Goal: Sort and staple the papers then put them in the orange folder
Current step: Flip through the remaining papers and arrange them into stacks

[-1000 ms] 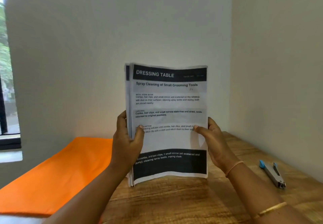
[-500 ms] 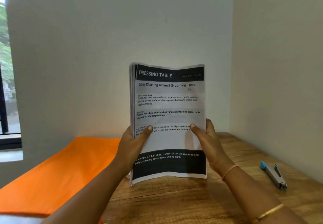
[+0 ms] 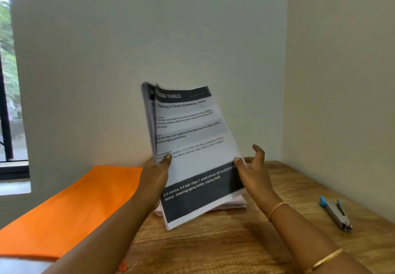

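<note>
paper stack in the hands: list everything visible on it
The paper stack is a sheaf of white printed sheets with dark bands at top and bottom; the footer lists combs, hair clips, a mirror. It stands upright over the wooden table, tilted, top leaning left, upper text blurred. Sheets fan apart along the left edge. The left hand grips its left edge, thumb on the front; the right hand pinches the front sheet's right edge.
</note>
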The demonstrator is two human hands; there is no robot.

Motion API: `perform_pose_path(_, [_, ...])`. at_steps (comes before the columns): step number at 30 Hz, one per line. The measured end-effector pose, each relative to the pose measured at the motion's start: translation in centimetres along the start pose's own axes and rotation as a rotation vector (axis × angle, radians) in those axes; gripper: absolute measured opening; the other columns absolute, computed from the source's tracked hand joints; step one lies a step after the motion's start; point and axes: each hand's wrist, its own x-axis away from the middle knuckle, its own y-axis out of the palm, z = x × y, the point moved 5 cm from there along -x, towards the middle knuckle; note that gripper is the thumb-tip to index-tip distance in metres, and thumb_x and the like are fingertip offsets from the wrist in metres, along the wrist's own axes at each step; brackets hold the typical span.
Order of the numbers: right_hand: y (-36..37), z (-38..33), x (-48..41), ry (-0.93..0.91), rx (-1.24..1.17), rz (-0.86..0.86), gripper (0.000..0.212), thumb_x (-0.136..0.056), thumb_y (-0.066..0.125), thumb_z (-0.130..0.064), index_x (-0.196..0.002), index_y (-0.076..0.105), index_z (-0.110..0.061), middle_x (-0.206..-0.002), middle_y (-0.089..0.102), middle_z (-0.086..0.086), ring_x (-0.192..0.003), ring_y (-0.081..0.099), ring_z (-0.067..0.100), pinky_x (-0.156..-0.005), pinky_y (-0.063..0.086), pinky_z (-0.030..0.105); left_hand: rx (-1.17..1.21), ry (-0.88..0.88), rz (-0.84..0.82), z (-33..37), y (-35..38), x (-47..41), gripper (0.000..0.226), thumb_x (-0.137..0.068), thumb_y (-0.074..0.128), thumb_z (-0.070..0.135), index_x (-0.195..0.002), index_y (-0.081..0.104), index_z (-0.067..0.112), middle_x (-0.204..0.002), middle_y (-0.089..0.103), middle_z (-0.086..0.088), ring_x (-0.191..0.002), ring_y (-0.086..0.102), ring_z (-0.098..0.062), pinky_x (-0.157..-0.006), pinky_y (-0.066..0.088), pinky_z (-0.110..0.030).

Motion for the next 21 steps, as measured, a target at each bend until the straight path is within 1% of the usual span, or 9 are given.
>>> perform_pose_path(2, [-0.1, 0.6, -0.2, 0.074, -0.01, 0.032, 0.063, -0.096, 0.051, -0.025, -0.146, 0.013, -0.022, -0.118, 0.049, 0.007, -0.106, 0.052, 0.022, -0.071, 0.042, 0.025, 0.152, -0.062, 0.048, -0.1, -0.4, -0.3, 0.015, -0.096, 0.052, 0.021, -0.109, 0.057, 0.014, -0.105, 0.067, -0.011, -0.091, 0.065, -0.03, -0.084, 0.053, -0.046])
perform_pose_path(4, [0.3, 1.3, -0.1, 0.209, -0.106, -0.019, 0.06, -0.096, 0.051, -0.031, -0.145, 0.018, -0.02, -0.113, 0.053, 0.006, -0.094, 0.054, 0.02, -0.072, 0.043, 0.03, 0.256, -0.092, 0.075, -0.2, -0.6, -0.4, 0.014, -0.096, 0.052, 0.02, -0.109, 0.057, 0.018, -0.111, 0.066, -0.011, -0.099, 0.063, -0.033, -0.09, 0.05, -0.053])
perform_pose_path(5, [0.7, 1.7, 0.1, 0.281, -0.176, -0.085, 0.055, -0.095, 0.051, -0.037, -0.141, 0.027, -0.019, -0.109, 0.057, 0.006, -0.09, 0.056, 0.021, -0.071, 0.046, 0.033, 0.298, -0.102, 0.082, -0.2, -0.6, -0.4, 0.013, -0.096, 0.052, 0.02, -0.109, 0.057, 0.019, -0.113, 0.066, -0.01, -0.102, 0.063, -0.033, -0.092, 0.048, -0.054])
perform_pose_path(7, [2.0, 1.7, 1.0, 0.398, -0.275, -0.281, 0.044, -0.094, 0.048, -0.047, -0.126, 0.046, -0.018, -0.111, 0.063, 0.013, -0.097, 0.061, 0.027, -0.078, 0.051, 0.039, 0.373, -0.132, 0.088, -0.3, -0.3, -0.2, 0.014, -0.096, 0.051, 0.02, -0.108, 0.057, 0.02, -0.112, 0.066, -0.009, -0.102, 0.063, -0.032, -0.092, 0.048, -0.054])
perform_pose_path(10, [3.9, 1.3, 2.2, 0.397, -0.332, -0.461, 0.034, -0.094, 0.049, -0.041, -0.115, 0.056, -0.015, -0.114, 0.066, 0.015, -0.102, 0.062, 0.03, -0.083, 0.052, 0.041, 0.462, -0.188, 0.059, -0.7, 0.7, 0.4, 0.009, -0.097, 0.049, 0.019, -0.099, 0.058, 0.018, -0.098, 0.067, -0.006, -0.087, 0.064, -0.026, -0.078, 0.052, -0.046])
perform_pose_path(12, [4.4, 1.1, 2.3, 0.369, -0.362, -0.412, 0.02, -0.095, 0.053, -0.025, -0.112, 0.056, -0.013, -0.112, 0.067, 0.015, -0.102, 0.063, 0.031, -0.085, 0.054, 0.043, 0.493, -0.212, 0.027, -0.8, 1.3, 0.8, 0.011, -0.097, 0.049, 0.017, -0.104, 0.057, 0.015, -0.097, 0.067, -0.006, -0.085, 0.064, -0.025, -0.069, 0.052, -0.041])
perform_pose_path(14, [3.9, 1.1, 1.8, 0.347, -0.361, -0.312, 0.015, -0.096, 0.051, -0.012, -0.11, 0.057, -0.012, -0.107, 0.067, 0.014, -0.1, 0.064, 0.031, -0.085, 0.055, 0.044, 0.499, -0.225, 0.01, -1.0, 1.5, 0.9, 0.02, -0.096, 0.051, 0.014, -0.115, 0.055, 0.012, -0.105, 0.066, -0.009, -0.088, 0.064, -0.025, -0.069, 0.052, -0.042])
perform_pose_path(17, [2.5, 0.9, 0.8, 0.329, -0.36, -0.233, 0.015, -0.097, 0.046, -0.007, -0.105, 0.057, -0.015, -0.103, 0.067, 0.011, -0.097, 0.064, 0.028, -0.085, 0.054, 0.044, 0.47, -0.195, -0.002, -0.5, 0.9, 0.3, 0.025, -0.092, 0.055, 0.005, -0.115, 0.057, 0.012, -0.112, 0.066, -0.011, -0.092, 0.065, -0.025, -0.07, 0.058, -0.041])
perform_pose_path(21, [-0.2, 1.4, -0.6, 0.329, -0.333, -0.105, 0.018, -0.099, 0.042, -0.006, -0.098, 0.055, -0.019, -0.096, 0.066, 0.008, -0.092, 0.062, 0.025, -0.086, 0.052, 0.047, 0.54, -0.162, 0.065, -0.2, -1.5, -0.8, 0.022, -0.087, 0.057, -0.002, -0.106, 0.06, 0.009, -0.099, 0.071, -0.012, -0.08, 0.071, -0.024, -0.059, 0.06, -0.04])
